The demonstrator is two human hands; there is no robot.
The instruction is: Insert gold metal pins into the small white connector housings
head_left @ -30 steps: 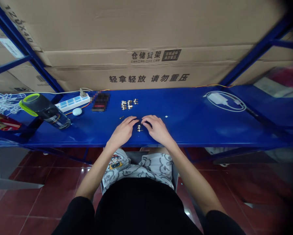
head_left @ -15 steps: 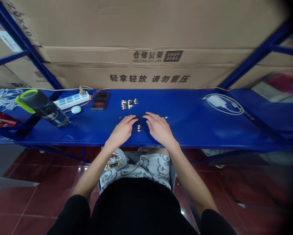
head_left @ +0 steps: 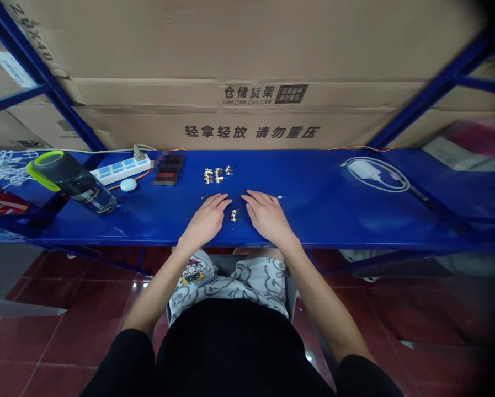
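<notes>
My left hand (head_left: 209,218) lies on the blue shelf top (head_left: 313,220) with its fingers stretched out and nothing in them. Facing it across a small gap, my right hand (head_left: 266,214) rests the same way, open. Between the two hands is a small cluster of white-and-brass pieces with thin pins (head_left: 234,215), too small to name surely. Beyond my fingertips stand several more such pieces (head_left: 213,175) in short rows. One loose thin brass-coloured piece (head_left: 205,197) lies by my left fingers, and a tiny white bit (head_left: 280,197) is just right of my right hand.
At the left are a dark bottle with a green lid ring (head_left: 77,182), a white power strip (head_left: 121,170), a white rounded object (head_left: 128,184) and a blurred dark object (head_left: 169,169). A white charger with cable (head_left: 367,171) lies right. Cardboard (head_left: 214,49) stands behind.
Both hands stay in nearly the same place, fingers still outstretched. The whole view has shifted very slightly; the small pieces have not visibly moved on the shelf.
</notes>
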